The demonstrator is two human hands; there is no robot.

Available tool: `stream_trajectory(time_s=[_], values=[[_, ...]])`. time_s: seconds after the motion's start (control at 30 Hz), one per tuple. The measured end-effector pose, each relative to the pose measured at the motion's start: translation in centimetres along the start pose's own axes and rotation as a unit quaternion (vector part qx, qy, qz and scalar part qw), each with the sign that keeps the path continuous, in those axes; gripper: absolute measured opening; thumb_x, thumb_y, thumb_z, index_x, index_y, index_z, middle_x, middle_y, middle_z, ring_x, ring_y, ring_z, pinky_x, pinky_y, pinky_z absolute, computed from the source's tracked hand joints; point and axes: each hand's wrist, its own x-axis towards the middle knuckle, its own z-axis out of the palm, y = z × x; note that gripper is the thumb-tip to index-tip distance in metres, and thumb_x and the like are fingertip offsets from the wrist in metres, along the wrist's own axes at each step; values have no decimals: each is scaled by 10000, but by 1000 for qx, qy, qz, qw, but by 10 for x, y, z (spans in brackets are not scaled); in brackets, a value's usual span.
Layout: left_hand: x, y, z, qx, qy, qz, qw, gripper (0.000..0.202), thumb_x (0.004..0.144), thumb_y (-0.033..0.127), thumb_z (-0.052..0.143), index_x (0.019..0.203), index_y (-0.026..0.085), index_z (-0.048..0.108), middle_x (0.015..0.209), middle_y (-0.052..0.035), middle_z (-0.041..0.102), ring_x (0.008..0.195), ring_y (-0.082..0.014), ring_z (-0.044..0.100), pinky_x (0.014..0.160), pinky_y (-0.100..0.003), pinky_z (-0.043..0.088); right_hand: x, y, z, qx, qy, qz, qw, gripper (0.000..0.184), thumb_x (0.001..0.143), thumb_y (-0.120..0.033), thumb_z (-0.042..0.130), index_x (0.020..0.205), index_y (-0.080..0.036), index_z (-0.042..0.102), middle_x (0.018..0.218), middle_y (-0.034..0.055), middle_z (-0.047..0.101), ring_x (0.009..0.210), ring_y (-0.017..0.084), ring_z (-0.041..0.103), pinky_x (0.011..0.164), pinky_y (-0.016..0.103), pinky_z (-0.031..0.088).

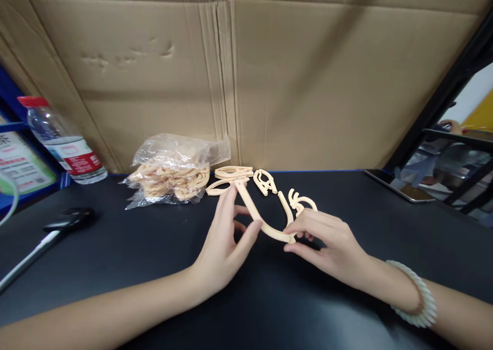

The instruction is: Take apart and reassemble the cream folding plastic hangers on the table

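Both hands hold one cream U-shaped plastic piece [257, 216] just above the black table [127, 247]. My left hand [227, 237] pinches its left arm between thumb and fingers. My right hand [327, 242], with a pale bead bracelet at the wrist, grips the curved bottom and right arm. Several loose cream plastic parts [265, 183] lie just behind the hands.
A clear plastic bag [173, 172] full of the same cream parts sits at the back left. A water bottle [63, 142] stands far left, a black device with a white cable [67, 220] lies nearby. A phone [396, 185] lies at the right. A cardboard wall [246, 72] closes the back.
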Motion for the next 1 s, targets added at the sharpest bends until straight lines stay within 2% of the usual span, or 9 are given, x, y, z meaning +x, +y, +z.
stream_trajectory(time_s=[0.1, 0.17, 0.2, 0.27, 0.37, 0.63, 0.73, 0.83, 1.0], values=[[-5, 2, 0, 105, -3, 93, 990, 772, 895, 160, 547, 1514, 315, 112, 1572, -138, 133, 1195, -247, 527, 669, -245, 581, 0, 1, 0, 19, 13, 14, 1000, 116, 865, -272, 685, 926, -183, 644, 732, 4, 584, 646, 114, 534, 599, 234, 434], [-7, 3, 0, 159, -11, 141, 977, 728, 881, 98, 533, 1500, 288, 201, 1591, -127, 106, 1242, -255, 482, 695, -248, 579, 0, 0, 1, 19, 10, 16, 1000, 125, 861, -284, 691, 919, -184, 646, 704, -6, 566, 621, 109, 519, 583, 231, 421], [-7, 4, -1, 183, -19, 164, 969, 672, 875, 78, 529, 1471, 269, 282, 1583, -127, 148, 1237, -253, 479, 715, -260, 576, 0, -1, 1, 15, 7, 15, 1000, 125, 861, -290, 690, 914, -186, 646, 692, -11, 558, 612, 107, 512, 579, 231, 415], [-7, 5, -2, 229, -36, 207, 950, 510, 869, 64, 539, 1344, 234, 464, 1504, -120, 339, 1180, -250, 493, 758, -300, 563, -1, -1, 1, 8, 2, 9, 1000, 126, 867, -301, 683, 903, -187, 644, 682, -16, 552, 602, 106, 509, 577, 232, 409], [-6, 5, -3, 280, -57, 245, 926, 282, 861, 93, 593, 1117, 211, 604, 1230, -76, 605, 1041, -240, 500, 816, -357, 524, -2, 0, 2, -1, -3, 5, 1000, 138, 875, -317, 671, 906, -186, 643, 690, -12, 565, 603, 107, 518, 576, 232, 407], [-1, 9, -2, 272, -131, 276, 913, 113, 921, 195, 587, 1034, 190, 594, 1021, -30, 686, 958, -210, 524, 840, -362, 427, -3, 0, 4, -24, -23, -35, 999, 159, 891, -330, 652, 936, -179, 628, 731, -5, 617, 641, 112, 542, 581, 224, 393], [0, 13, -1, 266, -158, 280, 909, 35, 948, 182, 536, 959, 185, 570, 903, -4, 687, 875, -172, 570, 839, -349, 397, -3, -1, 5, -44, -26, -61, 997, 156, 908, -333, 628, 921, -178, 619, 728, -5, 614, 650, 116, 536, 578, 225, 378], [-1, 13, 0, 269, -174, 279, 905, 88, 952, 134, 480, 912, 181, 542, 866, -2, 669, 790, -151, 597, 831, -340, 393, -4, -2, 4, -69, -29, -75, 994, 162, 917, -338, 612, 914, -177, 623, 712, -10, 599, 649, 119, 525, 578, 233, 366], [-1, 9, 2, 300, -221, 263, 890, 120, 935, 127, 425, 862, 178, 505, 770, 6, 620, 638, -143, 563, 651, -304, 383, -5, -5, 3, -110, -75, -77, 988, 186, 944, -355, 561, 902, -187, 629, 730, -2, 609, 653, 130, 532, 580, 256, 353]])
